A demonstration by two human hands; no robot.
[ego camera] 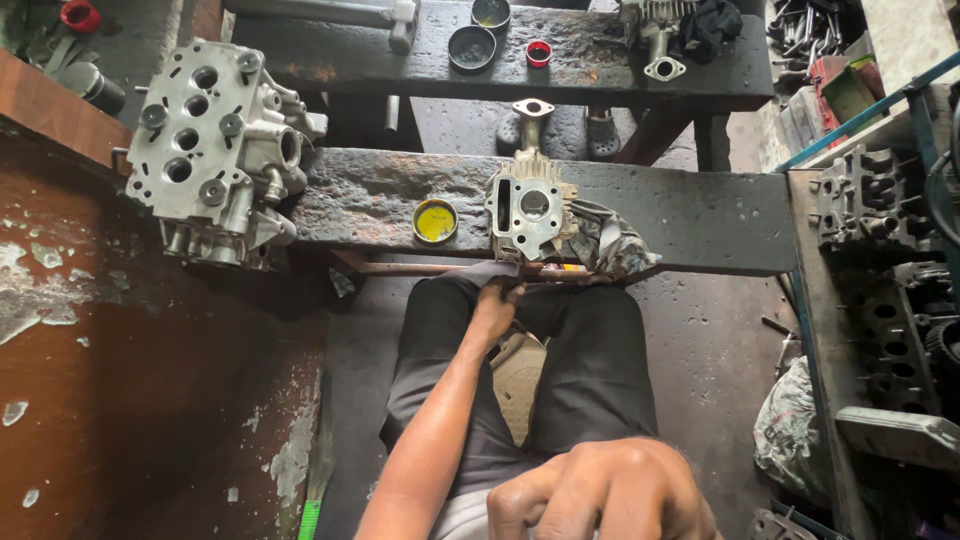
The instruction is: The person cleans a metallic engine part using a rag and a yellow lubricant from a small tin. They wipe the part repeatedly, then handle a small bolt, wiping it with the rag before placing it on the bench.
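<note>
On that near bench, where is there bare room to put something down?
Bare plank between the big cylinder head and the yellow tin, and more right of the rag. It is crowded around the small cylinder head, near the left hand.

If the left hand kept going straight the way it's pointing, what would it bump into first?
The left hand points up toward the bench edge. It would probably meet the small cylinder head first, or the rag beside it; depth is hard to judge.

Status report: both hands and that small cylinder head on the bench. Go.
Left hand at bench edge, gripping grey cloth below small cylinder head. Right hand fisted near lap, contents unseen. Rag against head's right side; yellow-filled tin left.
</note>
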